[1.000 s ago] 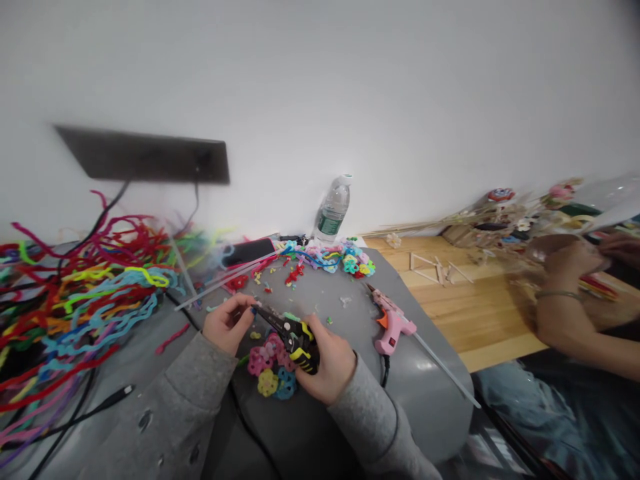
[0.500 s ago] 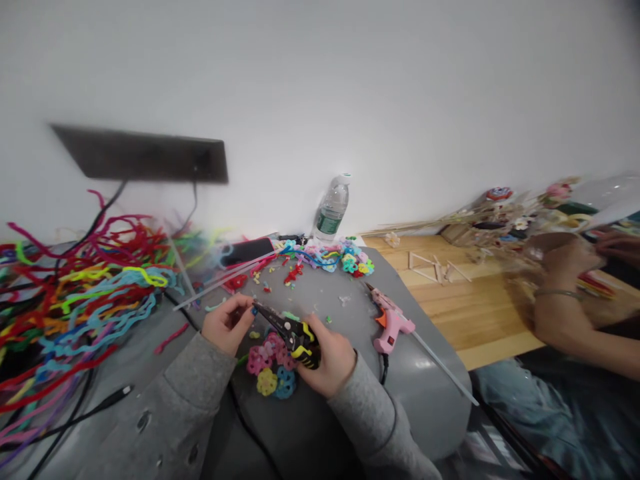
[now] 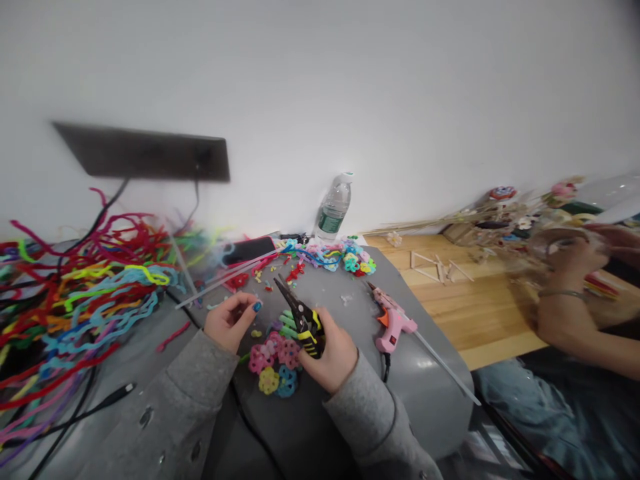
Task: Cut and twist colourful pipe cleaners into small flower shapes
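My right hand (image 3: 336,350) is closed around the yellow-and-black handles of a pair of pliers (image 3: 303,315), whose dark jaws point up and left. My left hand (image 3: 231,321) is pinched, thumb against fingers; whatever sits between the fingertips is too small to make out. A cluster of pipe-cleaner flowers (image 3: 275,363) in pink, yellow and blue lies on the grey table between and below my hands. Several green pipe-cleaner loops (image 3: 289,324) show just left of the pliers.
Loose pipe cleaners (image 3: 110,293) pile up on the left. A pink glue gun (image 3: 393,323) lies on the right with a glue stick in its back. A water bottle (image 3: 334,208) and a phone (image 3: 250,250) are near the wall. Another person's arm (image 3: 570,313) is at the far right.
The pliers' tip has moved away from my left fingertips, up and to the right. My left hand stays nearly in place, still pinched. The green loops are now more exposed.
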Available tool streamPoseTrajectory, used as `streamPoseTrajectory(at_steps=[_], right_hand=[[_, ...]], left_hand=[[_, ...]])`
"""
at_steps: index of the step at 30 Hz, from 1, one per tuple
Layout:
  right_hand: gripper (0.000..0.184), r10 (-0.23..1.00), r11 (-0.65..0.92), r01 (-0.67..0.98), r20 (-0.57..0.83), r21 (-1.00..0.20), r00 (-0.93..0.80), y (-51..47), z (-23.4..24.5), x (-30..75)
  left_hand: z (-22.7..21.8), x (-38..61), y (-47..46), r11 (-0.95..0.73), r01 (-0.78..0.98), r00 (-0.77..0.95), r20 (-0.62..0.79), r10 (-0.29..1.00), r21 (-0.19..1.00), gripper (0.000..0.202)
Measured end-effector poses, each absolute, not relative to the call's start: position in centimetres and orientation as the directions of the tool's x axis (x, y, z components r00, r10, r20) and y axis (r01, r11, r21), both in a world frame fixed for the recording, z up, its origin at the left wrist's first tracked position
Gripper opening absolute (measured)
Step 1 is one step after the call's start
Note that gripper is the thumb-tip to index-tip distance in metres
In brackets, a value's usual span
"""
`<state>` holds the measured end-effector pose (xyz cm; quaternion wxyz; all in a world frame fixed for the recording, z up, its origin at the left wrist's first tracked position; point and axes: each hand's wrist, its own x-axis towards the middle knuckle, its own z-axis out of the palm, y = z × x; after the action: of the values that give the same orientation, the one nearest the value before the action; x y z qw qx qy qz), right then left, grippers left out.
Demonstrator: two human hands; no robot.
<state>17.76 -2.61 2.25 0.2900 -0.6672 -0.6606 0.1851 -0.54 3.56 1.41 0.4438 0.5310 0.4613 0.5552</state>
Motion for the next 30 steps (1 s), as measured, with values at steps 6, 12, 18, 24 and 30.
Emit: streamPoseTrajectory(at_steps=[6,12,18,24,30], right_hand=[[0.041,0.995,0.085,0.758,0.094,-0.646,-0.032,-2.9,2.9,17.8],[0.041,0.983,0.103,0.724,0.183,-0.682,0.032,-1.9,2.3,18.4],[0.046,0.97,0.089,0.746,0.229,-0.66,0.086,0.8,1.6,18.9],[0.062,0.976,-0.03,0.925,0.188,-0.379,0.109,3.5,0.4,19.4],[0.056,0.961,0.112,0.886,0.277,-0.45,0.019,4.7,-1.2,20.3]], left_hand=[[1.1,-1.0,4.0,-0.161,-0.029,-0.002,0.161,0.987,0.986,0.017],[0.7,-1.0,4.1,-0.144,-0.129,0.054,0.152,0.987,0.981,0.018],[1.5,-0.3,3.3,-0.181,-0.247,-0.029,0.18,0.983,0.952,0.017],[1.0,-0.7,3.9,-0.216,-0.258,-0.02,0.218,0.976,0.942,0.017],[1.3,-0.3,3.6,-0.128,-0.202,-0.053,0.12,0.991,0.971,0.013]])
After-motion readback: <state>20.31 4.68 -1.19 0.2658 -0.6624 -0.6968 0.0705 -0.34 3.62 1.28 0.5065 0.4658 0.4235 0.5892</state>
